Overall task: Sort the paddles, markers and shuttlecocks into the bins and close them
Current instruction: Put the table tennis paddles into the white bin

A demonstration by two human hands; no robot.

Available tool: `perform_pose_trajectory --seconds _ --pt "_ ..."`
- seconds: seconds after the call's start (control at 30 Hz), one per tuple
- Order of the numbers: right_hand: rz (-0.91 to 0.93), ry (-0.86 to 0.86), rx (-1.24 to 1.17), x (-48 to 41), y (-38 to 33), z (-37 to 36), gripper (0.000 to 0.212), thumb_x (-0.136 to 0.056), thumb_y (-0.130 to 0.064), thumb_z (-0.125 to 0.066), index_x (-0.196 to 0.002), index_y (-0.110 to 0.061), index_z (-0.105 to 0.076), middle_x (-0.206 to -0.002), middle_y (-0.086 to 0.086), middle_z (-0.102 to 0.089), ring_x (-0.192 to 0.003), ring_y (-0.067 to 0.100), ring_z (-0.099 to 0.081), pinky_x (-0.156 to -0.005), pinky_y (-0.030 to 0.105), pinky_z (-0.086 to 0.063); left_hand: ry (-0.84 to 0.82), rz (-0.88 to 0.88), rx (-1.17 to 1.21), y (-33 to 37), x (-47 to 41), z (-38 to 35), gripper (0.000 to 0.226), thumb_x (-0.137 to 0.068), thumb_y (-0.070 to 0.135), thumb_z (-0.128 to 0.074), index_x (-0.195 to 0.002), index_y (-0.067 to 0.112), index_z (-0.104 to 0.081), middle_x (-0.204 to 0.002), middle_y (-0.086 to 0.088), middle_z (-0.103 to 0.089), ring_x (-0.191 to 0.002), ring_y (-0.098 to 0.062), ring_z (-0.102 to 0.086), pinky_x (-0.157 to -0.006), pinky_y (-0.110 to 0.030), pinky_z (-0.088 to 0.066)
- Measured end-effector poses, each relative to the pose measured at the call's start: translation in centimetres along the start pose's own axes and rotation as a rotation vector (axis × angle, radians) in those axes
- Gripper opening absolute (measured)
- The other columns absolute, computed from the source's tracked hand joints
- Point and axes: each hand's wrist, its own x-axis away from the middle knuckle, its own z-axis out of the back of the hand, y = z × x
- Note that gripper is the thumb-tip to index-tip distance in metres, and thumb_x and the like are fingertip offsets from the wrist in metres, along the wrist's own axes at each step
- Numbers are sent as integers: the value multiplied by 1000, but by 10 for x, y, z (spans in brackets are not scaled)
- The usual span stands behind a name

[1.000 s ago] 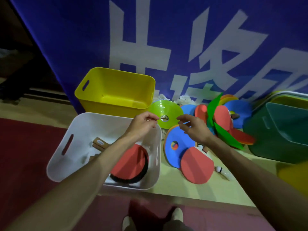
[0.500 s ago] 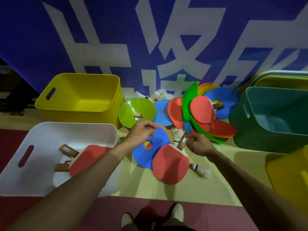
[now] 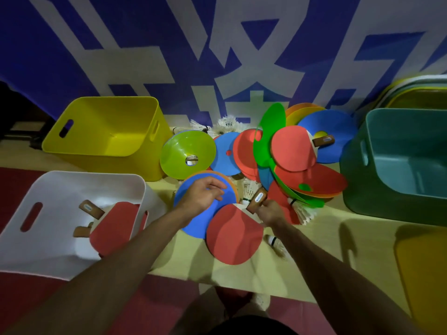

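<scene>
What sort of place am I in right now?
Likely a sports hall or gym: table tennis paddles, disc markers and shuttlecocks lie on a tan and red floor below a big blue banner.

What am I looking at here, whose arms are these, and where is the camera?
There is no machine here. These are a person's two bare arms, filmed by one wide camera worn on the head and looking down.

The right hand grips the wooden handle of a red paddle. The left hand lies over a blue disc; I cannot tell whether it grips it.

On the floor, a white bin at the left holds paddles. A yellow bin and a green bin stand open. Between them is a heap of coloured discs, more paddles and white shuttlecocks.
</scene>
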Motion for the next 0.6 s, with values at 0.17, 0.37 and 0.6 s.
perform_pose_trajectory --seconds 0.17,0.37,0.6 --pt "-89 98 -63 -10 -4 -20 41 -74 -34 -72 -104 -5 -68 -105 15 -70 -98 34 -65 -79 36 -50 -22 2 10 -5 -8 8 28 -88 -6 -53 -77 18 -63 -77 -4 -65 -71 -21 -63 -83 -40 -49" --pt "-69 207 15 -3 -28 -36 35 -81 -27 -69 -108 -5 -65 -105 15 -69 -102 32 -64 -82 34 -48 -81 -28 81 -7 -13 26 25 -88 -3 -52 -81 18 -63 -80 -2 -66 -73 -14 -63 -70 -26 -46" --pt "56 233 173 10 -55 -46 23 -76 -24 -74 -86 -3 -70 -82 9 -68 -78 22 -64 -60 21 -45 -104 -82 157 -3 -24 49 20 -89 -6 -49 -95 8 -63 -78 -2 -64 -69 -11 -60 -57 -5 -44"
